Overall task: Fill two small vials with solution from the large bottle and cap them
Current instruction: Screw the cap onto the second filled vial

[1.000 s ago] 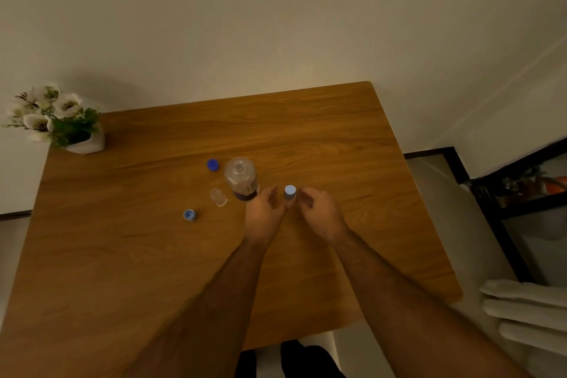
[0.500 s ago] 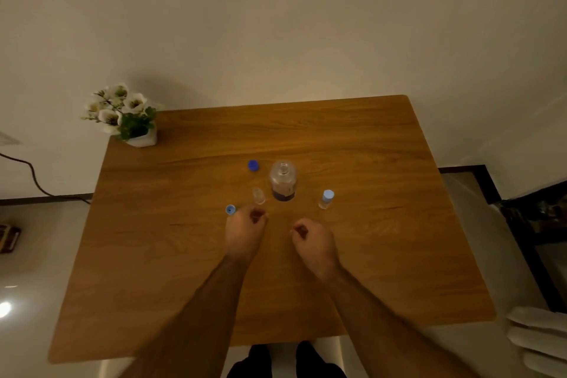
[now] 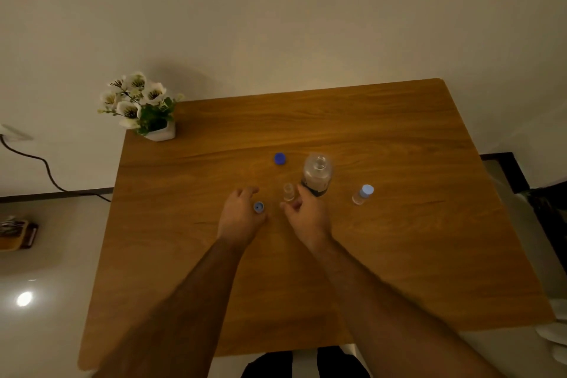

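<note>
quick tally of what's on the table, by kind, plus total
Large bottle, uncapped: 1
Small vials: 2, one capped, one open
Loose blue caps: 2, dark one, lighter one by the left hand
Flower pot: 1
Total: 6

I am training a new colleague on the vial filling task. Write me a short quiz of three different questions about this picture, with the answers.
1. True or false: the large bottle has its cap on.
2. Which small vial is already capped? A) the open vial beside the right hand; B) the capped vial to the right of the bottle.
3. Fill in: the light blue cap lies on the wooden table beside the ____ hand.

Key
1. False: its mouth is open, and a dark blue cap lies on the table behind it to the left.
2. B
3. left: the cap is next to the left hand.
</note>
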